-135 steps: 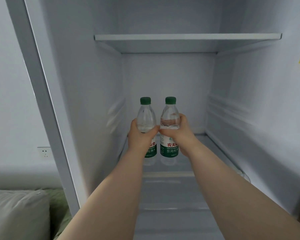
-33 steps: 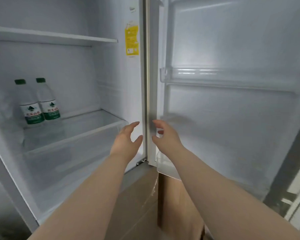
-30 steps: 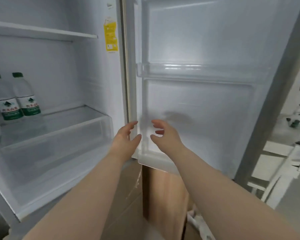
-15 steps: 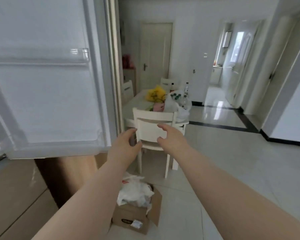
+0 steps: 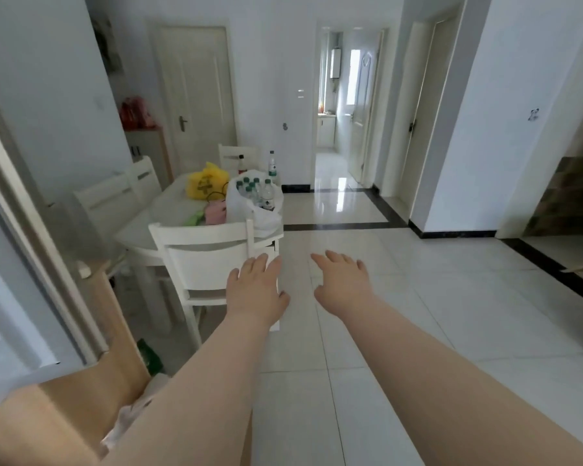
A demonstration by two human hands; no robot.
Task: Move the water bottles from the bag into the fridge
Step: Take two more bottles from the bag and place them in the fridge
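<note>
A white plastic bag (image 5: 241, 205) stands on the white dining table (image 5: 169, 210) across the room, with several green-capped water bottles (image 5: 253, 191) sticking out of it. One more bottle (image 5: 272, 166) stands alone behind the bag. My left hand (image 5: 254, 289) and my right hand (image 5: 342, 282) are stretched out in front of me, fingers straight, holding nothing, well short of the table. The fridge door's edge (image 5: 24, 264) fills the left side; the fridge's inside is out of view.
A white chair (image 5: 206, 264) stands between me and the table, just beyond my left hand. A yellow bag (image 5: 204, 183) and pink cloth (image 5: 216, 211) lie on the table. Wooden cabinet (image 5: 81, 381) sits at lower left. Tiled floor (image 5: 418, 297) stretches to the right toward a hallway.
After setting two bottles on the fridge shelf and letting go, I turned right, away from the fridge. The view now faces the dining table, and both empty hands have flattened out.
</note>
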